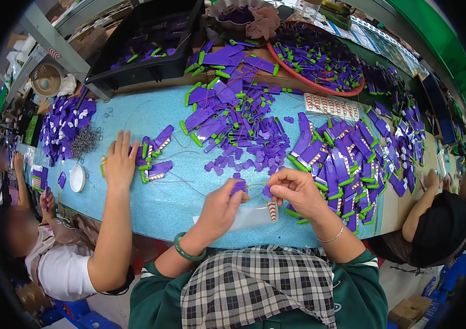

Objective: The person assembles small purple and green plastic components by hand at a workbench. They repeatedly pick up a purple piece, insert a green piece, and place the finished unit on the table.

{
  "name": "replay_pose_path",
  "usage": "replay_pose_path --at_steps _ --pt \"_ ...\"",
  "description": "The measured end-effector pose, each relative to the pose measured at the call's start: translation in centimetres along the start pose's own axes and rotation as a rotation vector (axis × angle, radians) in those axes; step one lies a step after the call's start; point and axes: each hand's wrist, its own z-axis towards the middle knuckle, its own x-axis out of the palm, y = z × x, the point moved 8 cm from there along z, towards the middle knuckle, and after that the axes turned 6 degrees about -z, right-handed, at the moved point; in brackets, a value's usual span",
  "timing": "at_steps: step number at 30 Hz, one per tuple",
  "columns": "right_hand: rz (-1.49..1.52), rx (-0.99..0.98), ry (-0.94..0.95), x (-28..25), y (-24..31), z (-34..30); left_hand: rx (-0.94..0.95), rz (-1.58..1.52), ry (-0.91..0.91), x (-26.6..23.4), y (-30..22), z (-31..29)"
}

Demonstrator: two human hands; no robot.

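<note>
My left hand [220, 207] pinches a purple plastic piece [238, 187] above the near edge of the blue table. Close beside it, my right hand [294, 190] holds a small purple piece [267, 191] between thumb and fingers. A thin dark cord seems to run between the two hands, though its ends are hidden by my fingers. Under the hands lies a translucent sheet [237, 219] with a red-and-white striped sticker [272, 211] at its right end. Just beyond them is a pile of small loose purple pieces [266, 143].
Right of my hands, purple-and-green parts with striped stickers [342, 159] lie heaped. A red round basket [362, 88], a black bin [113, 77] and a sticker sheet [331, 107] stand behind. A co-worker's hand [120, 164] touches parts at the left; another person sits at the right.
</note>
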Motion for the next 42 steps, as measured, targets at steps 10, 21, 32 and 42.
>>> replay_pose_path --at_steps 10,21,32,42 --pt "0.104 0.004 -0.021 0.7 -0.4 -1.8 -0.063 0.007 0.131 3.0 0.2 -0.2" --pt "-0.658 -0.440 -0.257 1.3 2.7 -2.7 0.014 0.091 0.237 4.4 -1.9 -0.3" --pt "-0.609 -0.308 -0.134 2.2 1.3 -2.3 -0.012 0.164 0.298 4.5 -1.2 -0.8" --pt "0.893 -0.207 0.186 -2.2 2.0 -1.8 -0.254 -0.753 0.178 3.1 1.3 -0.1"
